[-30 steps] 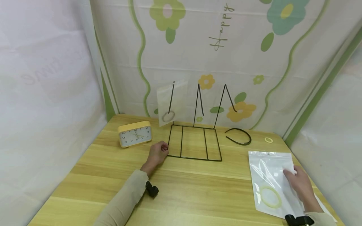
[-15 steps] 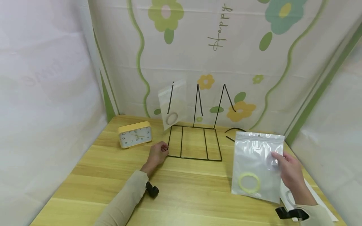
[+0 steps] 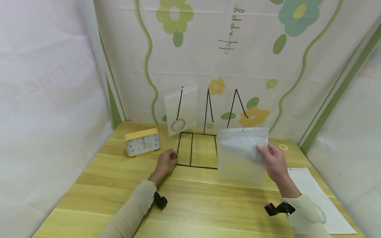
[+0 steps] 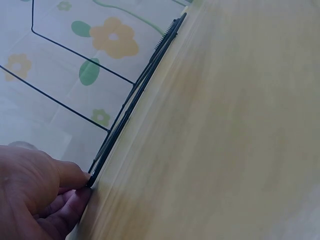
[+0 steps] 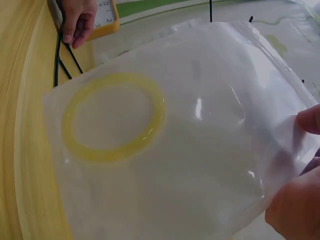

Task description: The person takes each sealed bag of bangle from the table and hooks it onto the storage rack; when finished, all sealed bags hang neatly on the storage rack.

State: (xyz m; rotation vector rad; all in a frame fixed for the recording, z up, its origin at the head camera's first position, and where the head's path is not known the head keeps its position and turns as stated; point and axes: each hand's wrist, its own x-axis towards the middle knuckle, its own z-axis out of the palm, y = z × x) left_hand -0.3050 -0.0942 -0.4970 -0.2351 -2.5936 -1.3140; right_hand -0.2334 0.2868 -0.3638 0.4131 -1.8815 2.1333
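My left hand point(image 3: 166, 162) pinches the front left corner of a black wire display rack point(image 4: 125, 117) on the table, between thumb and fingers. In my right hand point(image 3: 276, 165) is a clear-fronted zip bag point(image 3: 242, 148), pinched by its right edge and raised in front of the rack's right side. Inside that bag lies a yellow ring point(image 5: 157, 110), near its bottom. Another zip bag point(image 3: 189, 104) with a pale ring in it hangs on the rack's left hook. The middle and right hooks carry nothing. The held bag hides the rack's right base.
A yellow alarm clock point(image 3: 143, 145) stands left of the rack. Flat at the table's right edge is another white bag point(image 3: 312, 191), partly behind my right sleeve. A small pale yellow ring point(image 3: 283, 149) lies at the back right. A printed curtain point(image 3: 256, 66) closes the back.
My right hand has lifted the bag off the right side and carried it left toward the rack, covering the black headband. The hanging bag swings slightly. My left hand keeps its place.
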